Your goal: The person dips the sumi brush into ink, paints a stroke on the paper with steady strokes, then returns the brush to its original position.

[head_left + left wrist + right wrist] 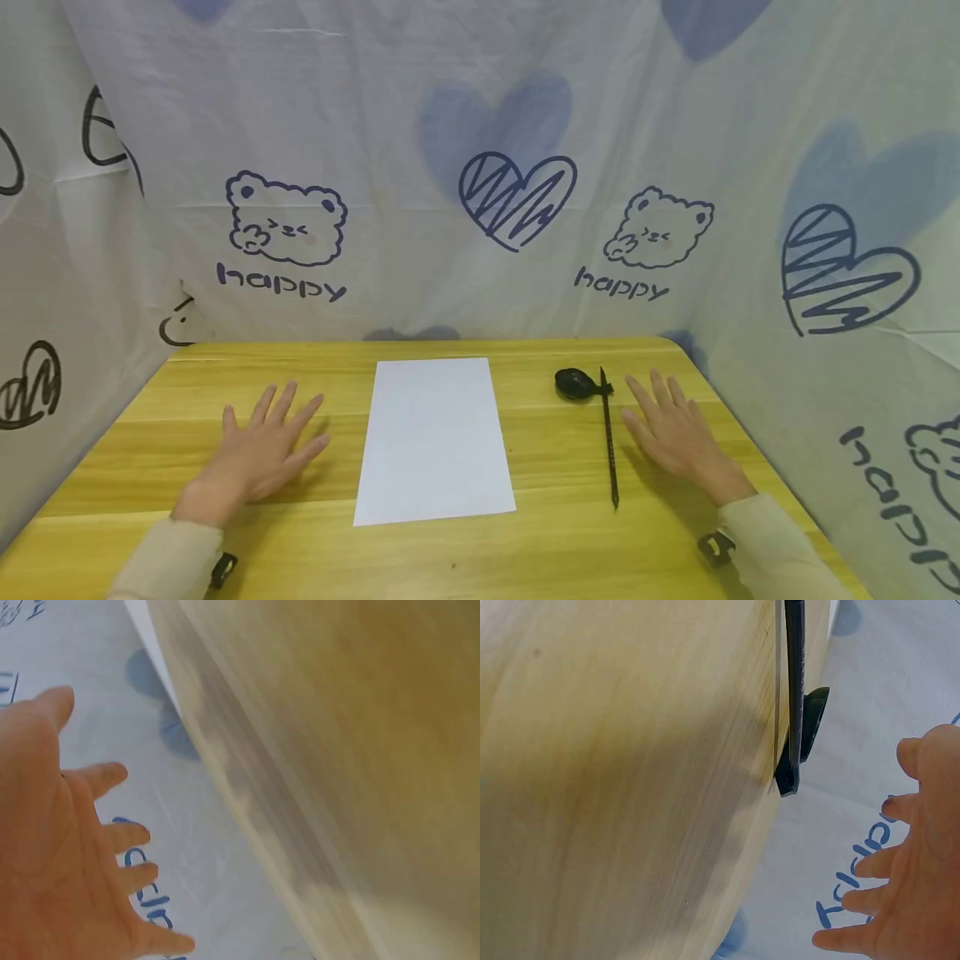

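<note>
Fingers spread, my left hand (258, 450) is held palm down over the left side of the table, holding nothing. To its right lies a blank white sheet of paper (435, 442). My right hand (678, 433) is spread in the same way on the right side, also holding nothing. Nearest to it is a slim black pencil-like stick (609, 450) with a pointed lower end. Against the stick's upper part sits a black oval object (575, 383) with a short neck; its kind is unclear. In the right wrist view the black stick (796, 682) runs beside the fingers.
The yellow wood-grain table (420, 562) ends at a white cloth (405, 275) printed with hearts and bears, which hangs behind it and along both sides. Dark straps with small devices (716, 547) sit at both wrists, by the light sleeves (780, 546).
</note>
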`<state>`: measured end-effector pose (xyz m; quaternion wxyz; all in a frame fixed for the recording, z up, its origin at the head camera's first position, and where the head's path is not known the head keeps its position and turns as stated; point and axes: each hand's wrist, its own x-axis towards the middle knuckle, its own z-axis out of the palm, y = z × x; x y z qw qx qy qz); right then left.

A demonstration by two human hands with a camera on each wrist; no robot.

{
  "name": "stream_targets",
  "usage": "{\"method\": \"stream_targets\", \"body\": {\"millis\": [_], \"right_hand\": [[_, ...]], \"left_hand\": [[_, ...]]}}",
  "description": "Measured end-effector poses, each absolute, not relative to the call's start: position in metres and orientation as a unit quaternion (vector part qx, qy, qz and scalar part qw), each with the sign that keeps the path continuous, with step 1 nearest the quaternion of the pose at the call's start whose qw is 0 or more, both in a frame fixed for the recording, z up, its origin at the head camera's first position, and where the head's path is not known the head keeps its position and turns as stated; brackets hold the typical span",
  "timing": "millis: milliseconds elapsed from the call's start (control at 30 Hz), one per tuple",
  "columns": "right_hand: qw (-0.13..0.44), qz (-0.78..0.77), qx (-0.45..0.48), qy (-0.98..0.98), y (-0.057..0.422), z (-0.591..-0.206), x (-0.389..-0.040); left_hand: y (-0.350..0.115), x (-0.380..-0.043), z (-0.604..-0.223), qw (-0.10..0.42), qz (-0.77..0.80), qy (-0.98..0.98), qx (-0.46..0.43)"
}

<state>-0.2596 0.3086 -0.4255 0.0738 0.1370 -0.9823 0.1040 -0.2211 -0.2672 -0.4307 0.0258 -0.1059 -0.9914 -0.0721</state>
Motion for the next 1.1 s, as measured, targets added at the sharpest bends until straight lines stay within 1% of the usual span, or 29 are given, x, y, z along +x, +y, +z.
{"method": "stream_targets", "body": {"millis": [267,533,767,1000,1100], "right_hand": [[0.091,0.114,0.152,-0.978,0.307,-0.425,-0.261],[0.105,0.114,0.172,-0.973,0.302,-0.422,-0.260],[0.106,0.119,0.182,-0.970,0.299,-0.422,-0.261],[0.104,0.120,0.184,-0.970,0.298,-0.421,-0.262],[0.101,0.119,0.182,-0.971,0.298,-0.422,-0.263]], "left_hand": [[-0.256,-0.232,-0.429,0.027,-0.058,-0.980,-0.187],[-0.241,-0.255,-0.437,0.040,-0.026,-0.966,-0.252],[-0.229,-0.266,-0.439,0.040,0.016,-0.967,-0.251],[-0.213,-0.270,-0.439,-0.006,0.026,-0.970,-0.240],[-0.208,-0.271,-0.441,-0.005,0.028,-0.969,-0.244]]}}
